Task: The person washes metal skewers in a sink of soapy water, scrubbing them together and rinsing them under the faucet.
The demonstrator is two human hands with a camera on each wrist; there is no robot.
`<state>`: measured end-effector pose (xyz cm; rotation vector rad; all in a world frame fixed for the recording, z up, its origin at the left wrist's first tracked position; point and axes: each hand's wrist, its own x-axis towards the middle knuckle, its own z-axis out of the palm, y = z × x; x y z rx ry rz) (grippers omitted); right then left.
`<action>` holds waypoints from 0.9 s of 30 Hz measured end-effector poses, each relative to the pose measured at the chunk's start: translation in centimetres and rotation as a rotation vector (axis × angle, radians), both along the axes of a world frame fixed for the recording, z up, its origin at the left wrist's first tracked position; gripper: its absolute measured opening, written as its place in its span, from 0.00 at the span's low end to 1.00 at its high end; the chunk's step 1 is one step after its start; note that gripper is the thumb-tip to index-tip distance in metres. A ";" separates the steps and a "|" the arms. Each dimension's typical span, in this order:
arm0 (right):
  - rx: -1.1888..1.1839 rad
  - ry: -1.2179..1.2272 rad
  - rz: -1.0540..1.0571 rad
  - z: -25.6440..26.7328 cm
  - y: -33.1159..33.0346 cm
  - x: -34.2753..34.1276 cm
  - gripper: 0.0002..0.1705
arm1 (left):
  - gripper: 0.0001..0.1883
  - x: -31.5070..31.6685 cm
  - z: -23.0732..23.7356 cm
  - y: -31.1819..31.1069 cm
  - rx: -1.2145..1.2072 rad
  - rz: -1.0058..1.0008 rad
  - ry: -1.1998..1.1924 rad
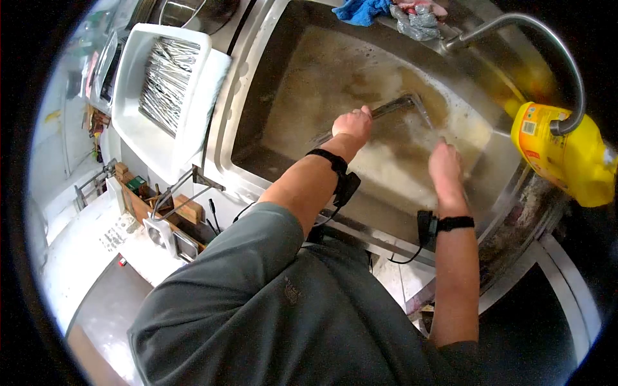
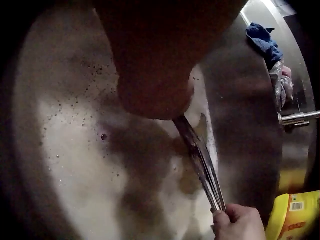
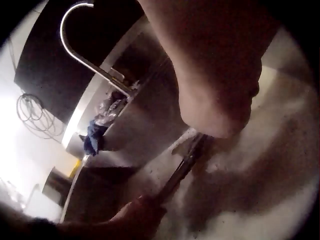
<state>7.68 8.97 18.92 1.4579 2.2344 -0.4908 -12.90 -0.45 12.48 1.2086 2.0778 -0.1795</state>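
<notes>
Steel sink (image 1: 265, 162), murky water (image 1: 309, 71), slim utensils (image 1: 394, 104)

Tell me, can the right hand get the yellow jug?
Probably yes. Nothing seems to stand between the right hand and the jug, though the hand would first need to let go of the metal thing.

Two hands (image 1: 352, 126) (image 1: 447, 168) — one sink (image 1: 257, 103), one faucet (image 1: 582, 80), one jug (image 1: 570, 161)
</notes>
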 end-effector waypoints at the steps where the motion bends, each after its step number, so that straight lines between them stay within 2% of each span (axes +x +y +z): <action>1: -0.024 -0.044 -0.006 -0.4 1.0 -0.2 0.17 | 0.12 -0.2 0.6 0.1 -0.023 0.009 -0.012; 3: -0.054 -0.096 -0.017 -0.5 1.8 0.5 0.17 | 0.12 0.1 0.8 -0.1 -0.051 0.013 -0.031; 5: -0.049 0.030 -0.310 0.4 2.5 0.4 0.16 | 0.13 0.1 0.5 0.0 -0.066 0.016 0.018; 6: -0.045 0.029 -0.305 0.9 2.5 0.4 0.16 | 0.13 -0.1 0.4 0.2 -0.062 0.021 0.017; 8: -0.053 -0.014 -0.086 2.8 1.0 0.5 0.16 | 0.15 -0.1 0.5 0.4 -0.082 0.031 -0.014; 11: -0.121 -0.012 -0.142 2.7 -0.9 0.3 0.17 | 0.16 0.2 2.0 1.2 -0.097 0.064 -0.079; 15: -0.142 -0.003 -0.146 -0.1 -1.4 0.5 0.19 | 0.16 0.4 0.3 1.2 -0.117 0.058 -0.138; 17: -0.144 0.008 -0.248 -1.1 -1.6 0.6 0.20 | 0.16 0.8 -1.3 0.8 -0.019 -0.085 -0.133; 18: -0.150 0.005 -0.254 -1.9 -1.8 1.0 0.20 | 0.16 1.0 -2.2 1.0 -0.026 -0.092 -0.135; 20: -0.137 0.098 -0.267 -2.9 -1.8 2.0 0.19 | 0.16 1.0 -2.9 1.9 -0.150 -0.322 -0.210; 21: -0.138 0.094 -0.272 -3.1 -1.7 2.6 0.19 | 0.16 1.1 -4.3 1.8 -0.152 -0.326 -0.213; 23: -0.171 0.097 -0.274 -2.6 -1.2 2.9 0.18 | 0.15 0.9 -5.5 1.7 0.071 -0.663 -0.127; 24: -0.168 0.097 -0.276 -2.4 -1.1 3.2 0.18 | 0.15 1.0 -6.1 1.8 0.074 -0.665 -0.126; 26: -0.099 0.127 -0.336 -1.7 -1.7 4.1 0.17 | 0.14 0.6 -1.9 2.5 -0.195 0.299 -0.646; 27: -0.093 0.130 -0.339 -1.3 -1.8 4.2 0.17 | 0.14 0.5 -1.8 2.2 -0.190 0.294 -0.644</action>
